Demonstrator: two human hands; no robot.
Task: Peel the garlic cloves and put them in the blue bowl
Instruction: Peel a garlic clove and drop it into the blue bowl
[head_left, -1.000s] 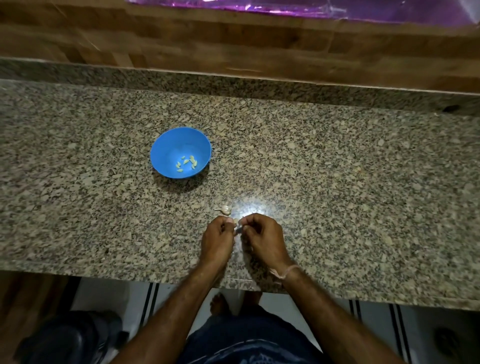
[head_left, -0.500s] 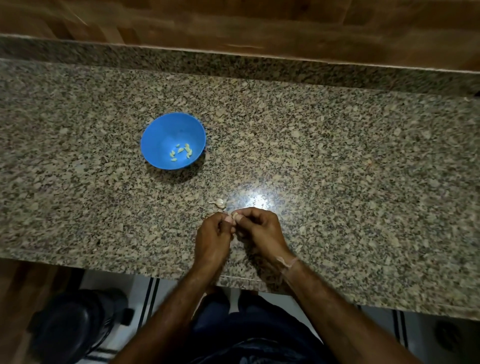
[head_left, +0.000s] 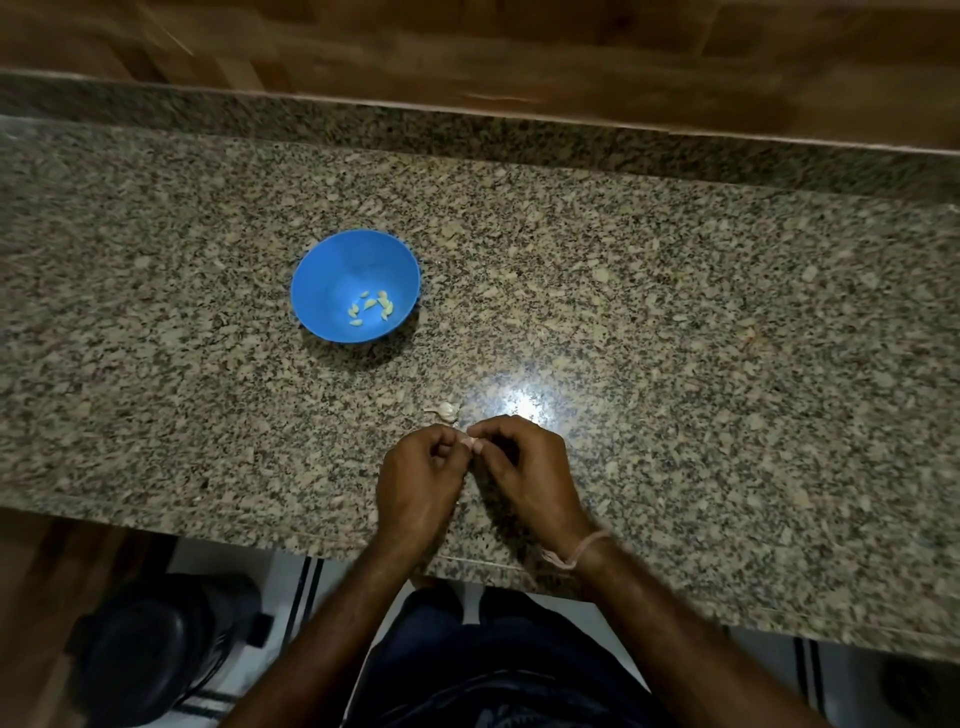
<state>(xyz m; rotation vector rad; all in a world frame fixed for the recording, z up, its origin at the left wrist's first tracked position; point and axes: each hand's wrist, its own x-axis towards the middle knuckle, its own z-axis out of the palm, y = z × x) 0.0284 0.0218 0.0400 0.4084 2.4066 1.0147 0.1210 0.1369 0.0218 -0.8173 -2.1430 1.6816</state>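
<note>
Barely a shift: left hand and right hand still meet near the counter front edge, curled fingers pinching a clove, bowl well clear.

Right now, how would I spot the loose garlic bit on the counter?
On the speckled granite counter, find the blue bowl. Nearer the person, just left of the bright glare, lies a pale garlic piece. Unlike the cloves in the bowl, it sits alone on the stone.
</note>
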